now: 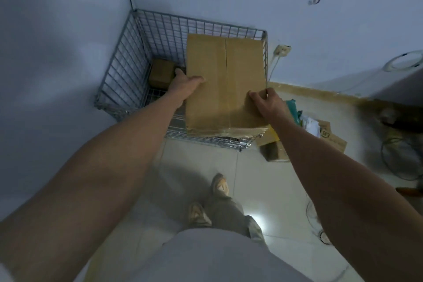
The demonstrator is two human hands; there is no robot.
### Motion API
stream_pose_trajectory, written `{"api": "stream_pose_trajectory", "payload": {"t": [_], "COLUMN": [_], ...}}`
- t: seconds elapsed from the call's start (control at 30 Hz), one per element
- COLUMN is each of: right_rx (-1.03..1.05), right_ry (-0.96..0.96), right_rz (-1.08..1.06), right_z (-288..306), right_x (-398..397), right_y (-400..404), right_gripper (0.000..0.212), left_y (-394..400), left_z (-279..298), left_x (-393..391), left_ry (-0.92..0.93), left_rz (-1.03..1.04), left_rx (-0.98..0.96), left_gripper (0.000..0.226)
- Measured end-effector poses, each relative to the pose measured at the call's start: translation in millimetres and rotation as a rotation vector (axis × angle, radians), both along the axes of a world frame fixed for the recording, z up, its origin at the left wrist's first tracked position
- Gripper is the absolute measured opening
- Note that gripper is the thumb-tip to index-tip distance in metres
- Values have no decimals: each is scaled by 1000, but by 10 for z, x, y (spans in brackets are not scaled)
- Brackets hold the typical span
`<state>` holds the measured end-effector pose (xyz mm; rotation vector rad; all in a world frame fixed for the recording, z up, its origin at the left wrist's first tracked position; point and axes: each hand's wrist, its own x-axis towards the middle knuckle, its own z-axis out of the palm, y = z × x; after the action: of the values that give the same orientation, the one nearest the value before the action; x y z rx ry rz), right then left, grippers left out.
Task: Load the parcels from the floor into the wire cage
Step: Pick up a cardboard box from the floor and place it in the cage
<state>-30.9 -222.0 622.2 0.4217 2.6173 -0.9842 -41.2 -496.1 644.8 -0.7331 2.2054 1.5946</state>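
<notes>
A large brown cardboard box (225, 82) hangs over the right half of the grey wire cage (137, 36), which stands in the room's corner. My left hand (183, 84) grips the box's left edge, thumb on its top face. My right hand (266, 103) grips the right edge near the front corner, fingers curled on top. A small brown parcel (161, 73) lies inside the cage at its left side. More parcels (320, 133), cardboard and a teal bag, lie on the floor to the right of the cage.
Walls close in behind and to the left of the cage. A wall socket (282, 50) with a cord sits just right of it. Loose cables (400, 160) lie on the tiled floor at right, below a white appliance (400, 84). My feet (208, 199) stand before the cage.
</notes>
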Motion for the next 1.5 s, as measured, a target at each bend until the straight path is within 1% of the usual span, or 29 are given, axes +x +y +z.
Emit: {"api": "stream_pose_trajectory", "payload": {"t": [0.1,0.23,0.37,0.5,0.57,0.67,0.73,0.8,0.83,0.87,0.9,0.93,0.97,1.0,1.03,1.07,1.13,1.17,1.2,1.23,1.27,1.3,1.4,1.5], "right_rx": [-10,-25,-62,-73,-64,-73,-82,-84,-71,-60,-55,-45,-33,-19,-10,-10,-47,-77,-103,-123,-139,-147,-169,-156], "right_ry": [-7,-53,-120,-168,-208,-320,-376,-422,-437,-459,-485,-515,-538,-555,-556,-555,-562,-574,-591,-606,-613,-618,-650,-658], "right_rz": [25,40,12,-26,-32,-65,-99,-155,-188,-214,-244,-254,-243,-230,-224,-222,-221,-210,-201,-186,-167,-151,-103,-63], "right_z": [-161,-390,-587,-775,-893,-1178,-1476,-1866,-1955,-1987,-2068,-2126,-2190,-2275,-2384,-2491,-2719,-2839,-2965,-3087,-3186,-3303,-3767,-4246], "right_x": [-386,-997,-1450,-1794,-1884,-2034,-2117,-2123,-2128,-2136,-2135,-2150,-2162,-2161,-2150,-2142,-2131,-2146,-2164,-2178,-2213,-2244,-2310,-2307], "right_y": [-441,-990,-1414,-1817,-2010,-2256,-2393,-2479,-2544,-2626,-2700,-2773,-2844,-2900,-2949,-2997,-3089,-3147,-3214,-3279,-3351,-3415,-3561,-3657], "right_gripper": [68,64,60,58,57,66,76,85,89,90,86,77,66,58,54,53,54,55,56,55,54,54,56,64], "left_y": [-411,-857,-1189,-1587,-1787,-2077,-2232,-2353,-2397,-2435,-2461,-2510,-2546,-2580,-2636,-2694,-2826,-2896,-2960,-3011,-3063,-3108,-3280,-3425], "left_z": [-171,-300,-481,-739,-868,-1171,-1439,-1698,-1830,-1960,-2060,-2227,-2349,-2480,-2628,-2790,-3156,-3249,-3373,-3420,-3541,-3633,-4070,-4462], "left_x": [-242,-676,-1205,-1655,-1805,-2018,-2128,-2256,-2337,-2390,-2434,-2494,-2517,-2515,-2507,-2492,-2435,-2417,-2395,-2387,-2379,-2393,-2435,-2427], "left_ry": [-31,-71,-138,-189,-216,-301,-361,-414,-426,-463,-479,-494,-501,-547,-561,-599,-604,-603,-598,-581,-564,-552,-554,-568], "left_rz": [22,28,54,62,74,21,-5,-49,-67,-77,-77,-78,-82,-82,-97,-95,-60,-29,-1,16,45,59,80,32], "left_rx": [-88,-151,-127,-85,-34,36,48,49,49,56,56,44,30,26,22,9,18,8,-20,-51,-81,-93,-118,-153], "left_gripper": [89,92,89,95,97,82,79,81,80,73,62,53,46,40,37,38,60,64,56,43,36,39,61,67]}}
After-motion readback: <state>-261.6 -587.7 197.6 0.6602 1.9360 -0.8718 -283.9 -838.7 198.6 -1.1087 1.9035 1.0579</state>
